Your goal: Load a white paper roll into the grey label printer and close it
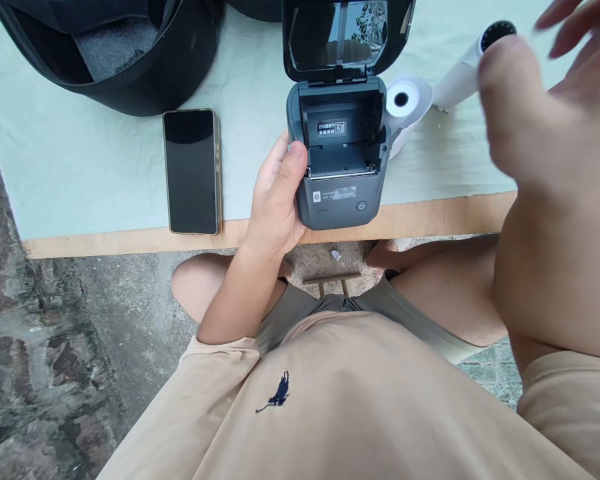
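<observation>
Head view: the printer (337, 160) is at the near edge of the counter (445, 208), its lid (345, 40) swung up and back, its bay (343, 157) bare to sight; whether its base rests on the counter or is lifted I cannot tell. The left hand (277, 193) has hold of the printer by its left side, the thumb pressed on the rim beside the bay, the other fingers curled behind and partly hidden; inside the bay is a dark label (331, 127) with white characters and a small drawing; a round button (361, 207) sits on the printer's near face.

The right hand (555, 113) is raised to the right of the printer, well apart from it and blurred; its fingers are spread, with a wide gap between thumb and fingers and nothing seen in their hold, though the frame cuts part of them off; the thumb overlaps the long roll (457, 80) in sight, and I cannot tell whether they touch.

Just to the right of the printer is a small roll (411, 100), white, with a loose flap of paper; beyond it, farther right of the printer, is the long roll, also white, its end dark; to the left of the printer lies a phone (193, 173), screen up and dark; behind the phone, left of the printer, is a black bag (185, 73), unzipped, with grey fabric inside; a pale green cloth (105, 173) covers the counter around the printer.
</observation>
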Motion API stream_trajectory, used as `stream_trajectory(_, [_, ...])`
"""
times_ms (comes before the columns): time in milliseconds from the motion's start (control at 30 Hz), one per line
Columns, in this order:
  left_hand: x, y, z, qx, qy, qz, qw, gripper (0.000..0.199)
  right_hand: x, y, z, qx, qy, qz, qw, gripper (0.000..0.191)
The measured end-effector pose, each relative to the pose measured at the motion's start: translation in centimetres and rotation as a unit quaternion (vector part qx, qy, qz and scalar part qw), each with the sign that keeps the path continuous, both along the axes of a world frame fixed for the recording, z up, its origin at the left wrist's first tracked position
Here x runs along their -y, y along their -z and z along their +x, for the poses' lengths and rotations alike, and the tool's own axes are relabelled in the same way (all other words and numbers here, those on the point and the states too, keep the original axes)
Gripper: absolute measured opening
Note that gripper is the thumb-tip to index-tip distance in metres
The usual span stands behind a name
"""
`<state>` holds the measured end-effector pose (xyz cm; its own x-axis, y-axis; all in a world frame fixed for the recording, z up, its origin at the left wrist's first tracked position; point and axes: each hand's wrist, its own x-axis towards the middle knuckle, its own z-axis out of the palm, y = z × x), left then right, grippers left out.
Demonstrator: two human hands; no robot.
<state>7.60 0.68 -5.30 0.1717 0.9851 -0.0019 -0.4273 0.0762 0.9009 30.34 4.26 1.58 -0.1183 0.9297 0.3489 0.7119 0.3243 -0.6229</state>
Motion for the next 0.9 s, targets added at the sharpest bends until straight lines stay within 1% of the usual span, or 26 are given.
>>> stream_trajectory(100, [0.0,-0.2,0.0,-0.016,0.001,-0.009,1.000,0.050,0.8,-0.4,-2.0,0.150,-0.055,0.007,0.987,0.046])
stream_trajectory(200, [0.0,-0.3,0.0,-0.024,0.001,-0.014,1.000,0.055,1.1,-0.1,-3.5,0.211,-0.056,-0.034,0.975,0.050])
stream_trajectory(300, [0.0,-0.3,0.0,-0.028,0.001,-0.013,1.000,0.057,1.0,0.8,-4.0,0.227,-0.035,-0.079,0.970,0.048])
stream_trajectory(400, [0.0,-0.1,0.0,-0.030,0.004,-0.010,0.999,0.058,0.8,1.5,-4.0,0.210,-0.024,-0.095,0.973,0.043])
stream_trajectory(533, [0.0,-0.1,0.0,-0.033,-0.001,-0.011,0.999,0.065,0.5,1.9,-4.4,0.191,-0.007,-0.073,0.979,0.038])
stream_trajectory(633, [0.0,-0.2,0.0,-0.031,-0.001,-0.011,0.999,0.065,0.5,1.7,-4.4,0.172,-0.010,-0.059,0.983,0.046])
stream_trajectory(767, [0.0,-0.4,-0.1,-0.017,0.009,-0.013,1.000,0.057,0.8,1.0,-3.9,0.097,-0.017,-0.026,0.995,0.057])
stream_trajectory(867, [0.1,-0.3,0.0,-0.005,0.004,-0.014,1.000,0.053,0.8,0.4,-3.6,-0.009,-0.014,-0.005,1.000,0.062])
stream_trajectory(900, [0.1,-0.3,0.1,0.001,0.002,-0.011,1.000,0.054,0.8,0.1,-3.5,-0.050,-0.008,-0.013,0.999,0.061])
